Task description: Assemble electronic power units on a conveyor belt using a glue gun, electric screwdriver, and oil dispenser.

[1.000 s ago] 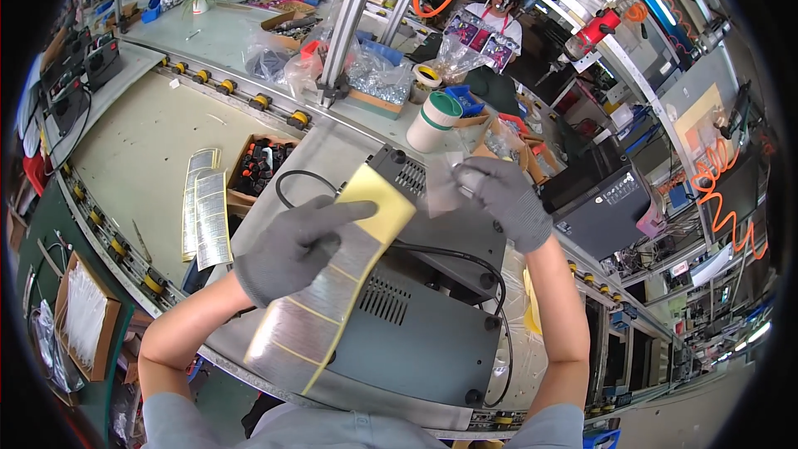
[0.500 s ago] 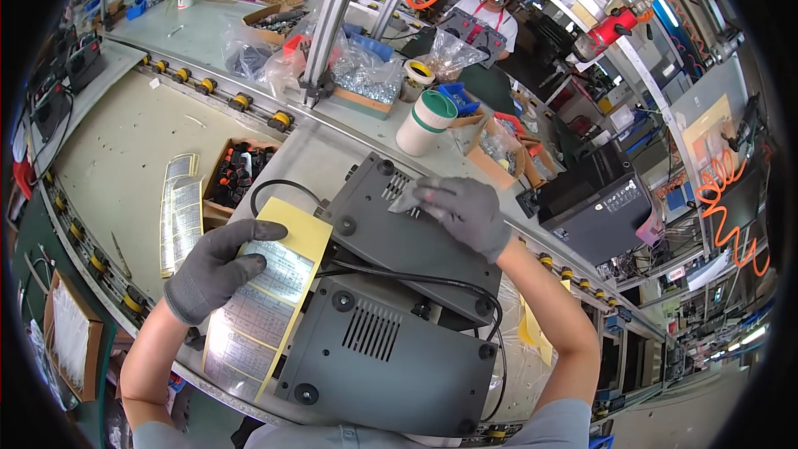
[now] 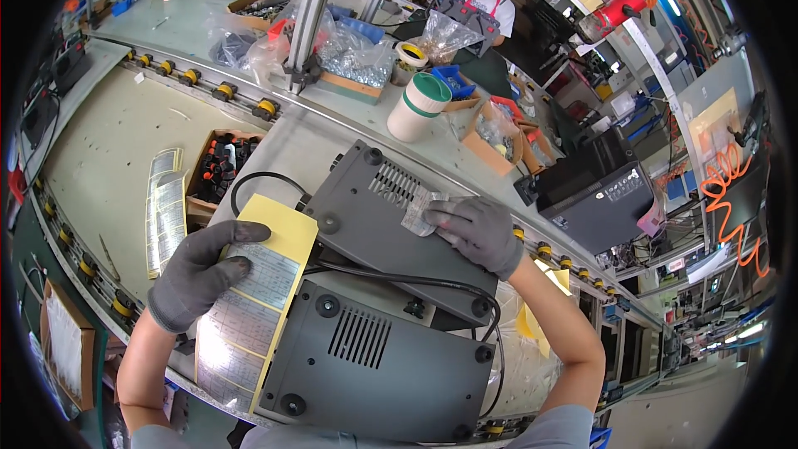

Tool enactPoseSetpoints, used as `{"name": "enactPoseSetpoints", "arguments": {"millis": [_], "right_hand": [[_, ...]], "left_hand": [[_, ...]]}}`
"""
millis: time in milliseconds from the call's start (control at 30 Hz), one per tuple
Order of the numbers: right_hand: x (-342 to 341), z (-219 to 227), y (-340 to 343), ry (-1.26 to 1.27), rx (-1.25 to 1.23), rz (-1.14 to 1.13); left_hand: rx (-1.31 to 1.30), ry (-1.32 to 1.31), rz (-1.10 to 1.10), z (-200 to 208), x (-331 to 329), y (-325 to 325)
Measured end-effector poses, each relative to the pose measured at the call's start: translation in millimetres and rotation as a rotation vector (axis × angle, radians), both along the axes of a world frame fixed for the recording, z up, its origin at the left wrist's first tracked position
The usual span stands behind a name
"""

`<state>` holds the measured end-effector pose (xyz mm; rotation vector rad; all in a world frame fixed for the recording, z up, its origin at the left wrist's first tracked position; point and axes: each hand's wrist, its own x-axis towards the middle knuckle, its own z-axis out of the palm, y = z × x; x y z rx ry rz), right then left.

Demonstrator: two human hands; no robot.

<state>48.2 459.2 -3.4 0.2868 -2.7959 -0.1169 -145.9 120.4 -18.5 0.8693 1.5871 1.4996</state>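
My left hand, in a grey glove, pinches a yellow-backed sheet of silver labels between thumb and fingers. My right hand, gloved too, has its fingertips on a loose silver label. That label lies at or just over the grey casing of the farther device, beside its vent slots. Whether it is stuck down I cannot tell. A second grey device sits nearer me, its vent slots and round feet facing up. A black cable runs between the two.
Left of the devices are a cardboard box of black and orange parts and more label strips. A white jar with a green lid stands behind. Roller rails edge the bench. Another person is at the back.
My right hand has moved slightly right and nearer, and the label now shows flatter beside the vents. My left hand still holds the sheet. The whole view has shifted a little.
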Motion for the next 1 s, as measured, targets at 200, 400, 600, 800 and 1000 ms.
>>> {"name": "enactPoseSetpoints", "arguments": {"millis": [200,400,600,800,1000], "right_hand": [[2.0,-2.4,2.7,0.016,-0.008,0.015],[3.8,-1.9,4.2,0.044,-0.027,0.014],[3.6,-2.4,4.6,0.074,-0.042,0.019],[3.9,-2.8,4.8,0.07,-0.04,0.022],[4.7,-3.1,4.3,0.075,-0.04,0.008]], "left_hand": [[-0.038,0.04,0.014,-2.3,0.2,-0.6],[0.0,0.0,0.013,-5.7,0.0,-0.8],[-0.019,0.007,0.018,-5.8,0.5,-0.2],[-0.006,0.017,0.018,-4.9,1.6,-0.3],[-0.015,-0.003,0.02,-5.2,1.9,-0.8]]}}
